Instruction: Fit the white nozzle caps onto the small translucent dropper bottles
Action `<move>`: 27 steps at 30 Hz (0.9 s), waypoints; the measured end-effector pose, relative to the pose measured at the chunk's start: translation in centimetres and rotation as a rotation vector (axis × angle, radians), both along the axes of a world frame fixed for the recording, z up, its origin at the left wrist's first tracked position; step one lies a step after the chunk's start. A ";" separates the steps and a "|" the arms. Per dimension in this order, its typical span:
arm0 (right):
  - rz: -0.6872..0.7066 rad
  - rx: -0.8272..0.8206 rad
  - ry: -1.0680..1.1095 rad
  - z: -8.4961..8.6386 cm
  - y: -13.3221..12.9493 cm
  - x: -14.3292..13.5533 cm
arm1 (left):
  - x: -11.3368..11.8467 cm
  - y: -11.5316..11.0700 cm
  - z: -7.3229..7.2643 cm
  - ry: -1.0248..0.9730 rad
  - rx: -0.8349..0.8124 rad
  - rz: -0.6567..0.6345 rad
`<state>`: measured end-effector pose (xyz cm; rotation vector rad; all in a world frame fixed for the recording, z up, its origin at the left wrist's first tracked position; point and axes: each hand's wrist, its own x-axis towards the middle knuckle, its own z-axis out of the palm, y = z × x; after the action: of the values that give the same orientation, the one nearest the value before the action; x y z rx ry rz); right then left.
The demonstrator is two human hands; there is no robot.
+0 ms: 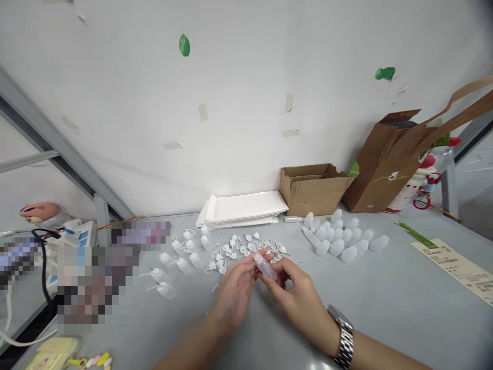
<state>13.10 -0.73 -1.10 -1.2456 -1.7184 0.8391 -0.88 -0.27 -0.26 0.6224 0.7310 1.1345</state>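
Observation:
A small translucent squeeze bottle (265,267) lies slantwise between my two hands, above the front edge of a pile of white caps with straps (233,252). My right hand (298,290) has its thumb and fingers closed round the bottle's lower body. My left hand (236,290), palm turned up, has its fingers about the neck end; its fingertips are partly behind the bottle. Several capped bottles (185,265) lie to the left of the pile, their straps sticking out. To the right sits a group of bottles (337,248) in a loose cluster.
White padded envelopes (246,207) are stacked against the wall beside an open cardboard box (316,192). A brown paper bag (385,164) stands at the back right. A printed card (458,267) lies at right. Power strips and cables (77,246) occupy the left, with a yellow case (52,353) in front.

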 end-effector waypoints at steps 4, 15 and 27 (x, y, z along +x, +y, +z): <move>0.017 -0.148 0.140 0.3 0.5 0.0 | 0.0 0.2 -0.1 -0.033 -0.014 -0.013; 0.105 -0.445 0.466 0.7 1.1 -0.2 | -0.1 0.4 0.3 -0.039 0.000 -0.004; 0.319 -0.570 0.657 1.4 1.2 0.1 | -0.3 0.4 0.3 -0.127 -0.018 -0.049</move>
<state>13.24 0.43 0.34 -0.8774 -1.1748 1.7914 -1.18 0.14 0.08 0.5453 0.6133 1.1107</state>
